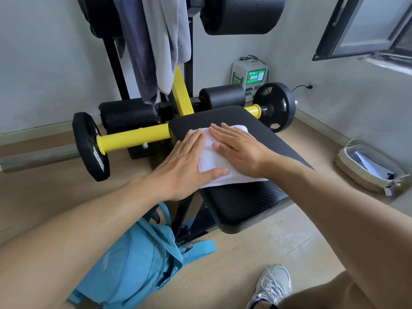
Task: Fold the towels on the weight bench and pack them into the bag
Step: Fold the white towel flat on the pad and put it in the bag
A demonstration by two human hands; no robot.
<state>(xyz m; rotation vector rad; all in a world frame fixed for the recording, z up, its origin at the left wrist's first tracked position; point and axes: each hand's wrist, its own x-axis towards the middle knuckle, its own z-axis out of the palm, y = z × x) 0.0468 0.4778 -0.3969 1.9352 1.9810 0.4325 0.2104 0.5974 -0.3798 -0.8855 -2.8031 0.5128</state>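
Hands are lying flat on the folded white towel (217,161), which is sitting on the black pad of the weight bench (245,197): the left hand (189,161) is pressing its near left part, the right hand (238,146) its far right part, fingers straight and gripping nothing. This looks like the smoothing of a finished fold. To do it well, the palms should be sweeping outward from the middle toward the edges, keeping the layers squared before lifting. Two grey towels (156,41) are hanging on the frame behind, not yet folded, and the blue bag (133,259) is lying on the floor just beside the bench.
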